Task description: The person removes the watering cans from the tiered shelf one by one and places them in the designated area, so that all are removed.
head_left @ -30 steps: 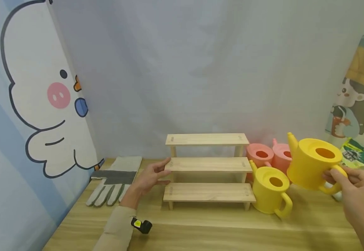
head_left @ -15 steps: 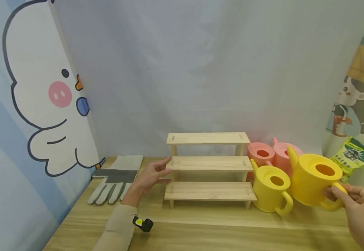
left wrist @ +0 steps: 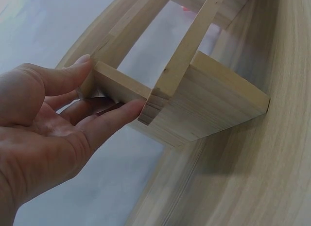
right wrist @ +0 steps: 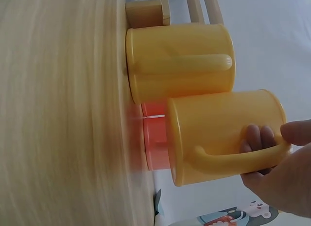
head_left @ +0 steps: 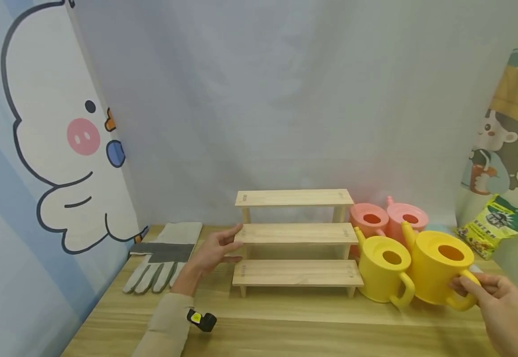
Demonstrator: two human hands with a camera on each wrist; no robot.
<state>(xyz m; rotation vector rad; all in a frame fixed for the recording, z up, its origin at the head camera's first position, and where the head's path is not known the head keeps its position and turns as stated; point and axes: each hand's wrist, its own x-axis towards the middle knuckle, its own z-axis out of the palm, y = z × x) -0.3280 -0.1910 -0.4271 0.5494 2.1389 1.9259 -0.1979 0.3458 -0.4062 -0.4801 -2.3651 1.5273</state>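
My right hand (head_left: 502,302) grips the handle of a yellow watering can (head_left: 437,265) at the right. In the right wrist view this can (right wrist: 218,133) is slightly tilted, with its base a little above the tabletop. Right beside it a second yellow watering can (head_left: 384,267) stands upright. Two pink watering cans (head_left: 368,218) are behind them, partly hidden. A three-tier wooden stand (head_left: 296,233) occupies the middle. At its left end my left hand (head_left: 214,250) holds the middle step. The left wrist view shows thumb and fingers around that board's end (left wrist: 121,82).
Grey-and-white work gloves (head_left: 162,255) lie flat at the left of the wooden table (head_left: 286,327). A green and yellow packet (head_left: 497,225) leans at the right wall. A pale curtain (head_left: 277,99) hangs behind the stand.
My right hand has lowered the yellow watering can and brought it left, close beside the other yellow one. The packet behind is more exposed. My left hand stays at the stand.
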